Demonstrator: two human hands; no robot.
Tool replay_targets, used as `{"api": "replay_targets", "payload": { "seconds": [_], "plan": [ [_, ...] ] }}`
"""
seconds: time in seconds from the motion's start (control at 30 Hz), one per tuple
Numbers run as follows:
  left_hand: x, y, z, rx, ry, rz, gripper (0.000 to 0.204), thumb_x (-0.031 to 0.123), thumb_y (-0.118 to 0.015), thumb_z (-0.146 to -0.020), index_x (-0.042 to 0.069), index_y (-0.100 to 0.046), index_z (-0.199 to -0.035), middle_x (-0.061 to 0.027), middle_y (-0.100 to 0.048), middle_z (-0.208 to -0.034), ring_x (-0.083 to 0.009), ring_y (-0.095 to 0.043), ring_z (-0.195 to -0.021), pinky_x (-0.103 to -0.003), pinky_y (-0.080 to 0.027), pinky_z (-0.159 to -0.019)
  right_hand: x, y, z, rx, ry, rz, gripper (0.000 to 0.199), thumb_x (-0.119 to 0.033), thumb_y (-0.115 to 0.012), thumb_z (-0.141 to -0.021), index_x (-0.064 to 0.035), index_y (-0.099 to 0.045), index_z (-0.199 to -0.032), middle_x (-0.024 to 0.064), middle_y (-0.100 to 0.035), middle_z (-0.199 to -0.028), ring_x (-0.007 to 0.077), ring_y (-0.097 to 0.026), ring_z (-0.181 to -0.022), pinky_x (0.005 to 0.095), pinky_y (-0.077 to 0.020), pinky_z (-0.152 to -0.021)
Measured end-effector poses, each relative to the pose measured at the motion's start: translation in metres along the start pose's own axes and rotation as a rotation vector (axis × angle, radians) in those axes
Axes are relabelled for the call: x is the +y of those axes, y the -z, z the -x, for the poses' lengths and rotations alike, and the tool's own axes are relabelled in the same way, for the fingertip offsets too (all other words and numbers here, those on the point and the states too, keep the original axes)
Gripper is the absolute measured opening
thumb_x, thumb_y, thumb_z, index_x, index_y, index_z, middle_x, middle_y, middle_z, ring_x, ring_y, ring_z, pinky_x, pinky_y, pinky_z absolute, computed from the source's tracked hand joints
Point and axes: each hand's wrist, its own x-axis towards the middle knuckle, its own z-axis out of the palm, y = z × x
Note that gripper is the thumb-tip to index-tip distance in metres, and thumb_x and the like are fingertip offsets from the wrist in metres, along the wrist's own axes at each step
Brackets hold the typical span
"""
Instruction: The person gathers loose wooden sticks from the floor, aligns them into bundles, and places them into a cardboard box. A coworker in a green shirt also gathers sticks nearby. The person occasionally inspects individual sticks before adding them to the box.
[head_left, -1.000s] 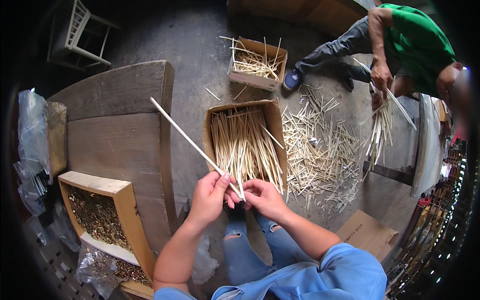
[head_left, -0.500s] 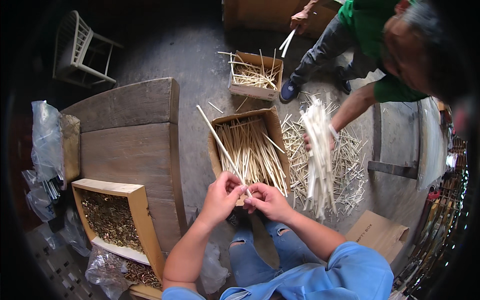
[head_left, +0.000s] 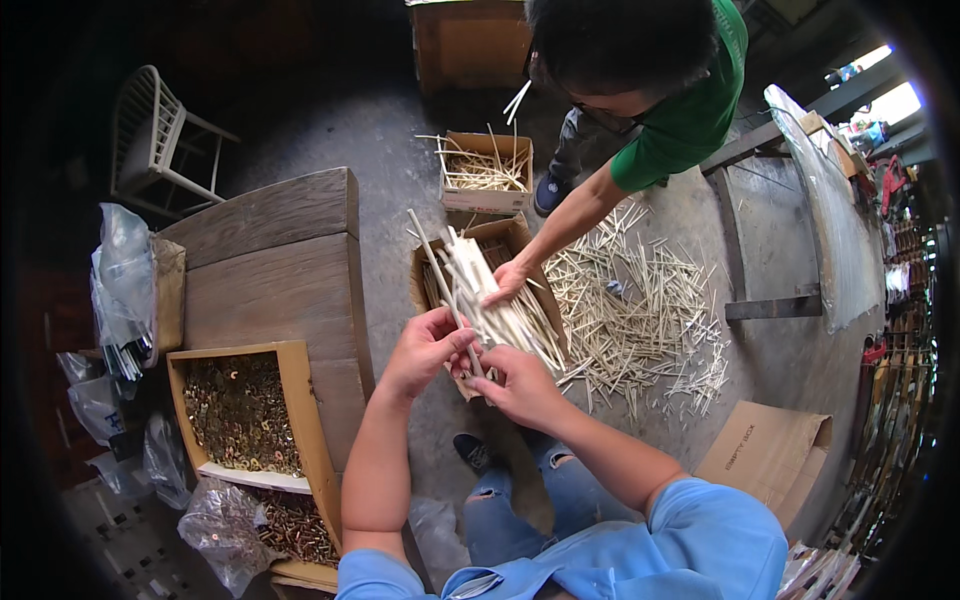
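A long pale stick [head_left: 430,250], probably rattan or wood, slants up and left from between my two hands. My left hand [head_left: 425,352] pinches it, fingers closed round its lower part. My right hand [head_left: 523,388] is closed on the stick's lower end, close beside the left. Just beyond them stands an open cardboard box [head_left: 549,300] holding many similar sticks. A co-worker's hand [head_left: 508,283] presses a bundle of sticks [head_left: 466,262] into or onto this box, right behind my stick. The bundle hides part of the box's contents.
Cut sticks [head_left: 630,310] lie heaped on the floor to the right. A smaller box of sticks [head_left: 487,165] stands beyond. At left are a wooden bench-like panel [head_left: 270,290] and a tray of small metal hardware [head_left: 240,410]. A folded carton [head_left: 765,455] lies at right.
The co-worker has leaned in and swung the bundle leftward from above the floor heap to the box. My hands still grip the stick, now a little further left. The view has shifted slightly.
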Motion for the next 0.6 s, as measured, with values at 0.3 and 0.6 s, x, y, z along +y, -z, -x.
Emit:
{"api": "replay_targets", "payload": {
  "seconds": [0.3,0.6],
  "plan": [
    [0.008,0.024,0.003,0.084,-0.128,-0.020,0.019,0.015,-0.068,-0.090,0.002,-0.063,-0.102,-0.0050,-0.066,-0.084,-0.0089,-0.059,-0.063,-0.022,-0.046,-0.053,0.004,-0.023,-0.033,-0.046,-0.008,-0.435,0.022,-0.003,-0.061,-0.093,0.0022,-0.060,-0.114,0.0075,-0.070,-0.094,0.0094,-0.065,-0.087,0.0240,-0.0527,-0.075],
    [-0.010,0.045,-0.018,0.557,-0.177,-0.425,0.034,0.019,-0.068,-0.089,-0.005,-0.063,-0.112,-0.0137,-0.066,-0.095,-0.0190,-0.063,-0.080,-0.031,-0.051,-0.073,0.019,0.008,-0.171,0.286,0.368,0.205,0.015,-0.005,-0.065,-0.083,-0.0040,-0.062,-0.098,0.0126,-0.065,-0.085,0.0267,-0.065,-0.070,0.0353,-0.0508,-0.061]
  ]
}}
